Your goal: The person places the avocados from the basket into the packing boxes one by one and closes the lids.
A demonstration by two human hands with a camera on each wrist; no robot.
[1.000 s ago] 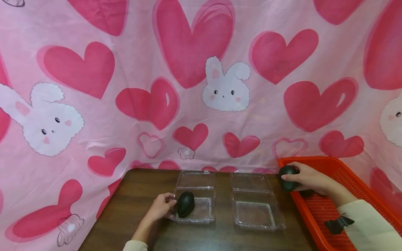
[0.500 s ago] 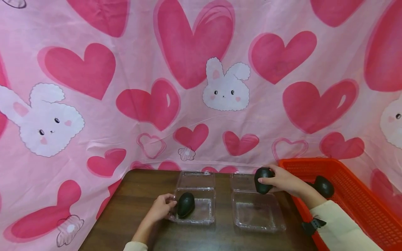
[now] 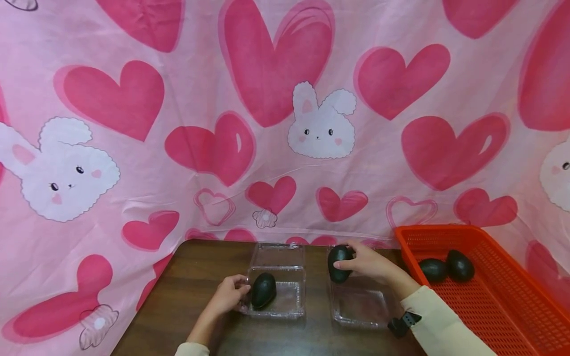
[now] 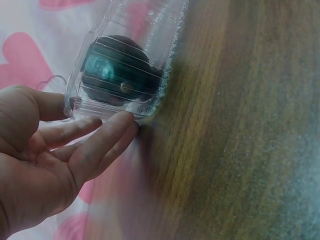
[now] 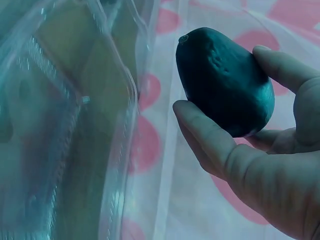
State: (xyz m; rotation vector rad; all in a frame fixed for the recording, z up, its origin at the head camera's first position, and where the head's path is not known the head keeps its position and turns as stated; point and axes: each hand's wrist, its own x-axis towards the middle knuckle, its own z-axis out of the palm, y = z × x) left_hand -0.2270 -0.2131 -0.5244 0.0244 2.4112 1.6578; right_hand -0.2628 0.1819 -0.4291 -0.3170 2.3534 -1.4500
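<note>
In the head view my right hand (image 3: 362,259) holds a dark green avocado (image 3: 340,264) above the back part of the right clear plastic container (image 3: 360,306). The right wrist view shows the thumb and fingers around that avocado (image 5: 225,82). My left hand (image 3: 229,295) pinches the left edge of the other open clear container (image 3: 291,296). Another avocado (image 3: 263,290) lies inside it, against the left side. Up close in the left wrist view, the left hand (image 4: 65,150) has its thumb at the rim and its fingers along the wall.
An orange-red plastic basket (image 3: 485,306) stands on the right, with two avocados (image 3: 460,266) near its back left. Both containers have their lids folded back on the brown wooden table (image 3: 191,277). A pink heart-print cloth (image 3: 267,148) hangs behind.
My right hand has carried its avocado left from the basket's edge to over the right container. Two avocados in the basket have come into fuller view. The left hand has stayed put.
</note>
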